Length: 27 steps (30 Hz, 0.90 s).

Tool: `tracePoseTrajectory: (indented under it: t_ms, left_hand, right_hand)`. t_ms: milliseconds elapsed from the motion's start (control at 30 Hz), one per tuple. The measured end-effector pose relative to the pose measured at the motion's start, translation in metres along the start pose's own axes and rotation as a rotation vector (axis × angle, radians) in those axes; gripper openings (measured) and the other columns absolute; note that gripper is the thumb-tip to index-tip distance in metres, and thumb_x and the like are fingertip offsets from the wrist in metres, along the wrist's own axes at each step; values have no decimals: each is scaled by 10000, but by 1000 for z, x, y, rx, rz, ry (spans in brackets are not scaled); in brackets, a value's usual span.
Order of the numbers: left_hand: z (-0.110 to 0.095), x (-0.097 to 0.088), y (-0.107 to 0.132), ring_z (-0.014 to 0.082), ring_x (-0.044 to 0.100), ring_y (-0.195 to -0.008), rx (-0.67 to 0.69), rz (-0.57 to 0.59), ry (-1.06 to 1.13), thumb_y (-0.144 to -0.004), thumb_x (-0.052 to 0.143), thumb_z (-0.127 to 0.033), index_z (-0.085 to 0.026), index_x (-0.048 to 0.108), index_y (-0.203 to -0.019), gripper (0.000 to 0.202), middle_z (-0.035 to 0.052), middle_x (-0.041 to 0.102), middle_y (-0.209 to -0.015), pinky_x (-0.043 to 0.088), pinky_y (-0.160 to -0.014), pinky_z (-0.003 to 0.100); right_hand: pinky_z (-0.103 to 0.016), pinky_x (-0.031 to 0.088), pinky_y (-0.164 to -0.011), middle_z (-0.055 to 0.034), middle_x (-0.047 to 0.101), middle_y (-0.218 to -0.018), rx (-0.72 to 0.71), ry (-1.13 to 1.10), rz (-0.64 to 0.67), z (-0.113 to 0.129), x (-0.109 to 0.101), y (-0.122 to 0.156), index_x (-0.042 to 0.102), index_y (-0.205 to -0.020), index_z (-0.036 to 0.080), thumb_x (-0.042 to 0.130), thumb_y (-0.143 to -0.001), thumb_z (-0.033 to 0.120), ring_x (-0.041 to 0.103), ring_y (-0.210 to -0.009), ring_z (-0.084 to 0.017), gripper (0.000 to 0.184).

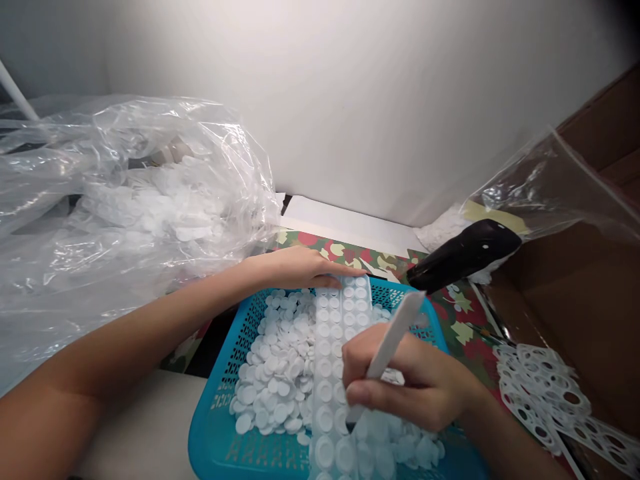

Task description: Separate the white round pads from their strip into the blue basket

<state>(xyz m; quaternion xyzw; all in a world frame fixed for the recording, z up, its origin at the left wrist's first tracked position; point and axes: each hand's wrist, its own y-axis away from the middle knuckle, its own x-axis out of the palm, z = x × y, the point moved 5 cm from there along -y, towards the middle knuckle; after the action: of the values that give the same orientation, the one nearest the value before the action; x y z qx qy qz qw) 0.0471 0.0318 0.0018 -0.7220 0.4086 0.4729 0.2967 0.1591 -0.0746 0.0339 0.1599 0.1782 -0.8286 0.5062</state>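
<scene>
The fingers of the right hand (407, 380) are being clenched around a white plastic spatula (393, 340), whose lower tip is being held at the right edge of a strip of white round discs (334, 373). The strip's long axis is being kept roughly near-to-far, with the right hand lying nearer and to its right. Its far end is being touched by the open, extended fingers of the left hand (295, 270). The strip is being carried across a blue perforated plastic basket (220, 433), over loose white discs (273, 367), and is being cut off by the lower frame edge. Beyond the basket's far rim, a black handle (463, 257) is being seen over a floral-patterned sheet (463, 327), with a punched white waste sheet (540, 400) and a cardboard box (580, 320) to the right and a clear plastic bag (125, 200) to the left.
</scene>
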Motion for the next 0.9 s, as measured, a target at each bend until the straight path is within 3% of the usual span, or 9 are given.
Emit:
tracePoseTrajectory:
  t_ms: [100, 233, 567, 900]
  left_hand:
    - [-1, 0, 0, 111, 496, -581, 3, 13, -42, -947, 431, -345, -378, 359, -1379, 439, 1, 659, -800, 344, -566, 208]
    - [-1, 0, 0, 113, 509, -610, -7, 36, -35, -956, 398, -351, -407, 316, -1390, 445, -7, 668, -871, 339, -568, 207]
    - [1, 1, -1, 109, 521, -627, -37, 40, -6, -951, 413, -378, -425, 322, -1382, 443, -10, 675, -930, 352, -587, 195]
    - [0, 1, -1, 136, 565, -713, -34, 61, 13, -956, 412, -365, -353, 350, -1391, 439, 7, 679, -880, 400, -669, 212]
  right_hand:
    - [-192, 385, -504, 4, 514, -578, 16, -110, -76, -2, -9, 0, 530, -709, 139, 452, -933, 239, 488, -532, -86, 257]
    - [-173, 385, -495, 7, 551, -593, 45, -18, 62, -6, -5, -2, 552, -724, 137, 480, -921, 225, 457, -509, -71, 228]
    - [-179, 402, -530, 3, 540, -626, 35, 26, 144, -9, 0, -1, 520, -734, 144, 431, -949, 279, 462, -539, -76, 269]
    - [-179, 348, -566, 46, 468, -619, 106, 308, 439, -9, 24, 5, 524, -796, 184, 490, -931, 288, 438, -573, -80, 174]
